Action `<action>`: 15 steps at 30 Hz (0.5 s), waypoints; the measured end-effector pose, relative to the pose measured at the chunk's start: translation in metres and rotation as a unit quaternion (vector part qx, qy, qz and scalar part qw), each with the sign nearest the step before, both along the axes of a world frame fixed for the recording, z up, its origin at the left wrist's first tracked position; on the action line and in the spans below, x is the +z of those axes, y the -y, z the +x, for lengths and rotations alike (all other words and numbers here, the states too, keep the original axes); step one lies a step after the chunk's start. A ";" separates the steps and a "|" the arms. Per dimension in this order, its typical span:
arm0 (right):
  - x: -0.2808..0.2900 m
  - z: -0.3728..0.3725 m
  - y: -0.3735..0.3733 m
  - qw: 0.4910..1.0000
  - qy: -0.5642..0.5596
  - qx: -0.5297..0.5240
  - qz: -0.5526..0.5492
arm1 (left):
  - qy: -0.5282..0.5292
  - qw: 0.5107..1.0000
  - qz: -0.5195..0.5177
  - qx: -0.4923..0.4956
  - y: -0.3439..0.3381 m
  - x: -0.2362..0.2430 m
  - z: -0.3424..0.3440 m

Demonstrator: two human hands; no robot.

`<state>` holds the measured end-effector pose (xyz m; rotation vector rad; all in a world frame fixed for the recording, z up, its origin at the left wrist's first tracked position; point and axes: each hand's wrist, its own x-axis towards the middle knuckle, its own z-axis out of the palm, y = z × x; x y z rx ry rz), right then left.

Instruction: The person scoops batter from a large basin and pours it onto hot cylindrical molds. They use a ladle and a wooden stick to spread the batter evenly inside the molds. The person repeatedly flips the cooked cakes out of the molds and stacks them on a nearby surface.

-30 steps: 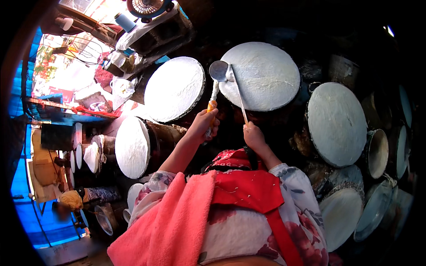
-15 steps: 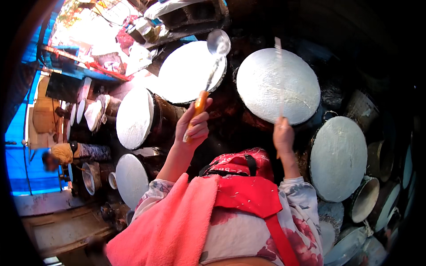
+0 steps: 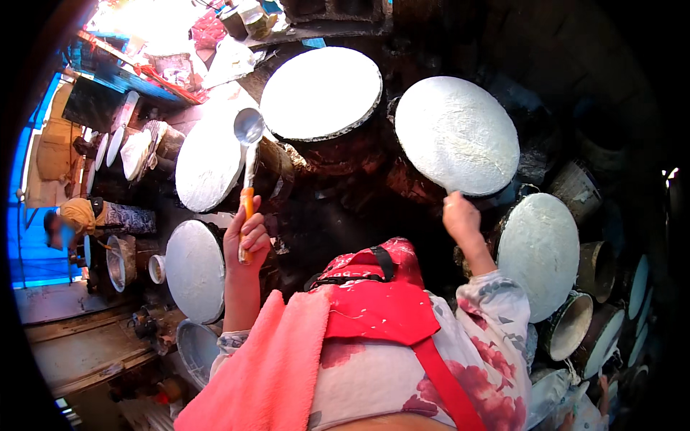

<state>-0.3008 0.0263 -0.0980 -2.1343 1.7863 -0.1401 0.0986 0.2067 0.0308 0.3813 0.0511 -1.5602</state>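
My left hand is closed round the orange handle of a metal ladle. The ladle's bowl is up, over the edge of a round white surface at the left. My right hand is closed at the near edge of another round white surface. From its fist only a short pale bit of a thin, flat spatula shows; the rest of the tool is hidden or edge-on. A further white round lies at the back between my hands. These rounds top dark, drum-like bases.
More white rounds stand at the near left and right. Open pots crowd the far right. A red apron and a pink towel hang on me. A person in yellow is at the far left.
My left hand has carried the ladle leftward, from the back-middle round to the left one. The spatula, earlier stretched across the right round, now barely shows. The whole view has shifted slightly.
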 end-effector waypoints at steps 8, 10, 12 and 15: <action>-0.012 0.013 -0.047 0.998 0.029 -0.045 -0.040 | 0.091 0.985 0.019 0.145 -0.121 0.004 0.051; 0.020 0.035 -0.080 0.996 -0.014 0.083 0.032 | 0.088 0.980 0.023 0.176 -0.150 0.007 0.063; -0.013 0.018 -0.076 0.995 0.090 -0.003 -0.035 | 0.076 0.977 0.015 0.198 -0.173 0.002 0.073; -0.020 0.013 -0.082 0.976 0.146 -0.151 0.060 | 0.088 0.967 0.026 0.238 -0.213 -0.001 0.086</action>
